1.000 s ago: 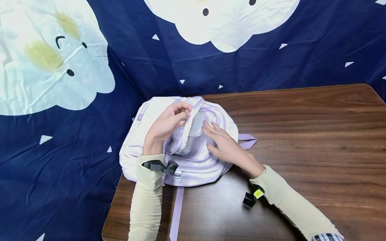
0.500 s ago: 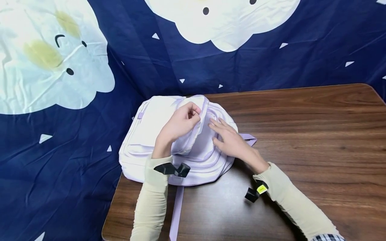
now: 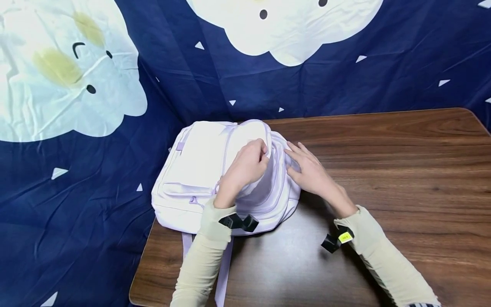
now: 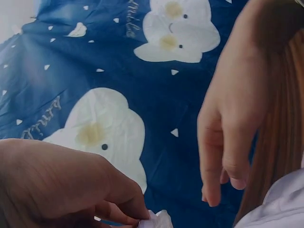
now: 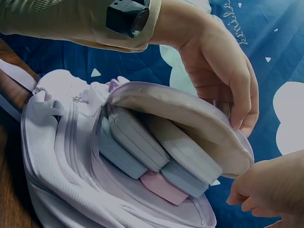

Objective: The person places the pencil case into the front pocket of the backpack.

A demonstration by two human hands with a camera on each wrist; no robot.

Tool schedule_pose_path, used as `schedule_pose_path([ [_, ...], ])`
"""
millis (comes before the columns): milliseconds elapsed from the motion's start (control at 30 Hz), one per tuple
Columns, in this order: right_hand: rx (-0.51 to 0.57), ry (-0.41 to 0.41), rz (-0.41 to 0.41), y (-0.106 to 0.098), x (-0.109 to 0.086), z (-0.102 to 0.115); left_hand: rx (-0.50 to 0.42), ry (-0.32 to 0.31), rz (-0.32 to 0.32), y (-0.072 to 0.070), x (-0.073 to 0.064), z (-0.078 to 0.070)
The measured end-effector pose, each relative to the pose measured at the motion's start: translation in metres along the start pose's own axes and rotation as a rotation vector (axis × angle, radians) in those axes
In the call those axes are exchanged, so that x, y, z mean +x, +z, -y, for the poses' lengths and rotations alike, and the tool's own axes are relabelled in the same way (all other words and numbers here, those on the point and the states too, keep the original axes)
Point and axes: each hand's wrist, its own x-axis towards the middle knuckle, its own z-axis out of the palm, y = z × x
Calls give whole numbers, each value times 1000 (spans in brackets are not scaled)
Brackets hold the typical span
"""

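A white and lilac backpack [image 3: 199,157] lies on the table, one of its pockets unzipped. My left hand [image 3: 247,164] pinches the edge of the pocket's flap [image 5: 190,102] and holds it raised. Inside, in the right wrist view, sit several flat, rounded cases: whitish ones [image 5: 137,137], blue ones [image 5: 118,152] and a pink one [image 5: 164,187]. Their exact kind is unclear. My right hand [image 3: 310,170], fingers extended, is at the bag's right end, by the pocket's outer rim; whether it touches the fabric is hard to tell. It holds nothing visible.
The brown wooden table [image 3: 383,192] stretches to the right. Lilac straps [image 3: 224,273] hang from the bag toward the table's front edge. A dark blue cloth [image 3: 238,85] with white cloud shapes covers the back and left sides.
My left hand has moved right, carrying the flap's edge over toward the bag's right end. My right hand has shifted right, away from the pocket's opening. The translucent case seen earlier is now hidden in the head view.
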Motion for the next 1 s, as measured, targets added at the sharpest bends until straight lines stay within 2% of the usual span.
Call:
schedule_pose_path([
  [267,0,30,-15,-2,-4,-6,174,-37,60,23,2,-6],
  [467,2,54,-23,-5,-5,-10,263,-36,50,29,2,-12],
  [667,-3,93,-24,-11,-7,-14,316,-68,32,31,1,-20],
  [767,-1,121,-27,-15,-8,-16,355,-89,-28,31,-1,-27],
  [833,-2,138,-36,-18,-8,-18,385,-86,-103,30,-3,-33],
  [933,-2,160,-61,-24,-8,-20,430,-31,-234,31,-3,-43],
  [1000,-6,171,-89,-29,-7,-22,440,30,-291,35,-2,-49],
])
